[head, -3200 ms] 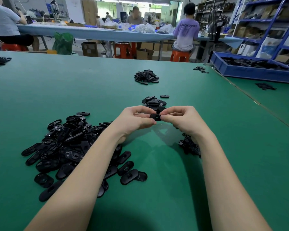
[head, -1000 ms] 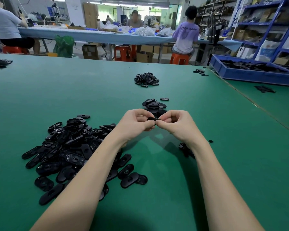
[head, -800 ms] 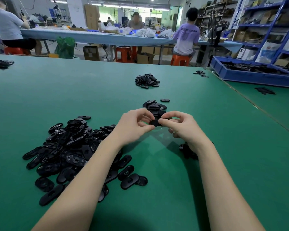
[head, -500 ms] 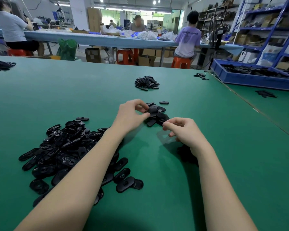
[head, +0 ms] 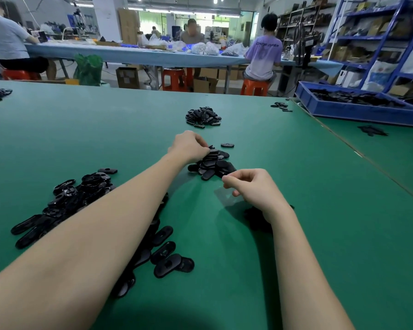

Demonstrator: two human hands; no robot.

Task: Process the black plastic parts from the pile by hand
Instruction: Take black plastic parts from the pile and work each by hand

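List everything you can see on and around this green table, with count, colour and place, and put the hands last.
big pile of parts: many, black, near left, partly under the left forearm
small heap of parts: several, black, table middle
far heap of parts: several, black, beyond the middle
single part: one, black, right of the left hand
dark scraps: count unclear, black, under the right wrist
bin: one, blue, far right, holds black parts
table: one, green
stools: several, orange, behind the table
left hand: fingers curled on the small heap's top
right hand: fingertips pinched together; held item not discernible
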